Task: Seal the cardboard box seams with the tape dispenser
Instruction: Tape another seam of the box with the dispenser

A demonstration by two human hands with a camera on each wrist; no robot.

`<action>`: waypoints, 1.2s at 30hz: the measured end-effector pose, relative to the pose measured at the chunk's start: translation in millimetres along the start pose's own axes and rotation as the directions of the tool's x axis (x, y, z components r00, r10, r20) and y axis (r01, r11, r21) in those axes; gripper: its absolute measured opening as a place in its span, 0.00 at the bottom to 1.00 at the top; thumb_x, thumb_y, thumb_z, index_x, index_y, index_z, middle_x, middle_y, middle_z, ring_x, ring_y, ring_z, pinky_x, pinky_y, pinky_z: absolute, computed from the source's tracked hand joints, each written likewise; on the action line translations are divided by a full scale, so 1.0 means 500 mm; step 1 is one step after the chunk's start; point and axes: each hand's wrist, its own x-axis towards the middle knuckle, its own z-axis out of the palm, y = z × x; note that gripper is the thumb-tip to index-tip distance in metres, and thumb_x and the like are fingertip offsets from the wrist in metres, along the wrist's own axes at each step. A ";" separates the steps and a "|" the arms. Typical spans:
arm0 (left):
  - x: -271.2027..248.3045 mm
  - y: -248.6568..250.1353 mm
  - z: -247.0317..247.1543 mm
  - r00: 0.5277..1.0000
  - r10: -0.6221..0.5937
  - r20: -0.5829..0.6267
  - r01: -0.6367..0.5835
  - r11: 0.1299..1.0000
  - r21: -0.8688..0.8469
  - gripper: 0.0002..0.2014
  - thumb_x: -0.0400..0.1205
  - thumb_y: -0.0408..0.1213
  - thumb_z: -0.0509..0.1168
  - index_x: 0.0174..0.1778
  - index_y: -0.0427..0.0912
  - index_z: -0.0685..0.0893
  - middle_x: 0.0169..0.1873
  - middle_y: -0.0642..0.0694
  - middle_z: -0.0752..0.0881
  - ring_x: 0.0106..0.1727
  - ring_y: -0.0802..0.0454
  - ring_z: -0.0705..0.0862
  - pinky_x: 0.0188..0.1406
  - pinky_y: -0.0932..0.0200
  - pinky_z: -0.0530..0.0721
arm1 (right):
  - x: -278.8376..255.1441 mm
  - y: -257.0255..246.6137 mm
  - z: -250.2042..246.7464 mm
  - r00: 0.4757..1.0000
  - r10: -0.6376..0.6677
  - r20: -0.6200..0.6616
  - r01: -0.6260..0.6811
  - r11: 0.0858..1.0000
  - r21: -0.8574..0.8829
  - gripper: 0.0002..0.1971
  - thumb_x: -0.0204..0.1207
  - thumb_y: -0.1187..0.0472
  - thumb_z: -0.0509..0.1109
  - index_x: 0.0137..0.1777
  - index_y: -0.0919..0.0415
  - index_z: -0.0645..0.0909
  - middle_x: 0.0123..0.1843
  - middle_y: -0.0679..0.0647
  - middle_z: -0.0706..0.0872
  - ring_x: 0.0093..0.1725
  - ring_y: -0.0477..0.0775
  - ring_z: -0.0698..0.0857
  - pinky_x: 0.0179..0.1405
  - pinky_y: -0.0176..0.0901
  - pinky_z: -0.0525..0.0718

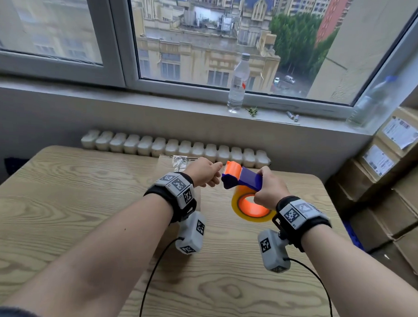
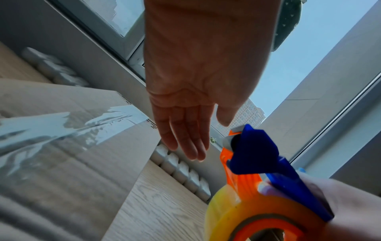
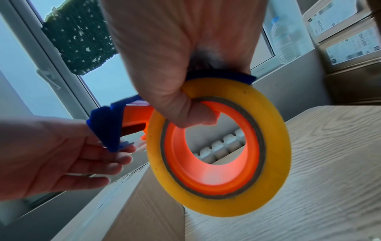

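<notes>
Both hands raised above the wood-grain table (image 1: 59,200). Right hand (image 1: 266,188) grips the blue-and-orange tape dispenser (image 1: 243,178), thumb hooked through the core of its yellow tape roll (image 3: 218,146). Left hand (image 1: 204,171) holds nothing, fingers (image 2: 185,138) straight and relaxed, tips just beside the dispenser's blue front end; contact cannot be told. Beneath the hands, the cardboard box (image 2: 72,146) sits on the table, clear tape strip (image 2: 62,125) wrinkled on its top. Beyond: radiator (image 1: 175,147), water bottle (image 1: 237,84) on the windowsill.
</notes>
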 end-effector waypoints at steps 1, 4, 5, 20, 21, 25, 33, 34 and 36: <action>-0.004 0.001 -0.003 1.000 -0.004 0.007 0.004 1.000 -0.013 0.16 0.87 0.43 0.54 0.41 0.40 0.83 0.32 0.48 0.85 0.31 0.57 0.81 0.32 0.63 0.75 | -0.003 -0.003 0.000 1.000 0.000 0.000 0.000 1.000 0.003 0.21 0.67 0.73 0.67 0.60 0.60 0.71 0.47 0.55 0.78 0.46 0.58 0.78 0.45 0.44 0.75; -0.012 0.002 -0.011 1.000 -0.007 0.015 0.008 0.999 -0.044 0.13 0.85 0.39 0.59 0.36 0.42 0.82 0.31 0.49 0.84 0.32 0.58 0.82 0.33 0.64 0.77 | -0.011 -0.011 0.001 1.000 0.000 -0.002 0.000 1.000 0.014 0.22 0.66 0.73 0.68 0.59 0.59 0.71 0.47 0.56 0.78 0.47 0.58 0.79 0.45 0.44 0.76; -0.014 0.002 -0.013 1.000 -0.007 0.016 0.008 0.998 -0.059 0.13 0.85 0.37 0.60 0.35 0.42 0.81 0.31 0.49 0.84 0.32 0.58 0.82 0.34 0.64 0.78 | -0.012 -0.013 0.002 1.000 0.000 -0.003 0.000 1.000 0.016 0.22 0.66 0.73 0.68 0.59 0.59 0.71 0.47 0.56 0.79 0.47 0.58 0.79 0.45 0.44 0.77; -0.030 0.017 -0.023 0.995 -0.102 -0.017 0.100 0.988 -0.114 0.10 0.80 0.28 0.67 0.32 0.36 0.81 0.29 0.43 0.83 0.28 0.55 0.81 0.30 0.66 0.84 | -0.039 -0.022 -0.016 0.999 -0.055 0.001 0.054 0.998 0.032 0.24 0.62 0.72 0.70 0.57 0.55 0.70 0.51 0.56 0.82 0.50 0.60 0.82 0.51 0.52 0.85; -0.030 0.015 -0.028 0.994 -0.108 -0.032 0.104 0.988 -0.114 0.11 0.80 0.27 0.67 0.32 0.36 0.81 0.28 0.43 0.83 0.28 0.55 0.81 0.29 0.67 0.84 | -0.040 -0.024 -0.020 0.998 -0.067 0.005 0.067 0.997 0.023 0.25 0.61 0.72 0.70 0.57 0.54 0.70 0.51 0.56 0.81 0.50 0.60 0.82 0.52 0.53 0.85; -0.037 -0.002 -0.049 0.987 -0.133 -0.086 0.121 0.984 -0.131 0.11 0.80 0.24 0.65 0.30 0.36 0.79 0.28 0.41 0.82 0.28 0.53 0.81 0.33 0.63 0.86 | -0.042 -0.049 -0.029 0.992 -0.123 -0.003 0.123 0.992 -0.018 0.27 0.60 0.70 0.72 0.59 0.55 0.71 0.48 0.52 0.79 0.48 0.59 0.81 0.49 0.50 0.84; -0.084 -0.058 -0.154 0.967 -0.174 -0.185 0.140 0.973 -0.182 0.13 0.82 0.30 0.67 0.30 0.37 0.78 0.27 0.44 0.80 0.22 0.58 0.78 0.22 0.69 0.82 | -0.047 -0.090 -0.053 0.978 -0.209 0.019 0.210 0.973 -0.099 0.28 0.61 0.70 0.72 0.61 0.53 0.73 0.46 0.53 0.80 0.45 0.58 0.80 0.41 0.45 0.79; -0.094 -0.072 -0.165 0.963 -0.184 -0.196 0.147 0.971 -0.186 0.13 0.82 0.30 0.66 0.30 0.37 0.78 0.27 0.44 0.80 0.21 0.58 0.78 0.22 0.69 0.82 | -0.050 -0.100 -0.054 0.974 -0.226 0.026 0.227 0.966 -0.123 0.28 0.61 0.69 0.72 0.61 0.52 0.74 0.47 0.52 0.80 0.47 0.58 0.80 0.43 0.46 0.80; -0.109 -0.095 -0.174 0.956 -0.212 -0.203 0.172 0.965 -0.199 0.13 0.83 0.31 0.65 0.31 0.37 0.77 0.29 0.44 0.80 0.23 0.58 0.79 0.26 0.66 0.83 | -0.056 -0.121 -0.051 0.964 -0.261 0.052 0.266 0.952 -0.148 0.29 0.61 0.68 0.73 0.62 0.50 0.74 0.48 0.52 0.81 0.50 0.58 0.81 0.48 0.48 0.83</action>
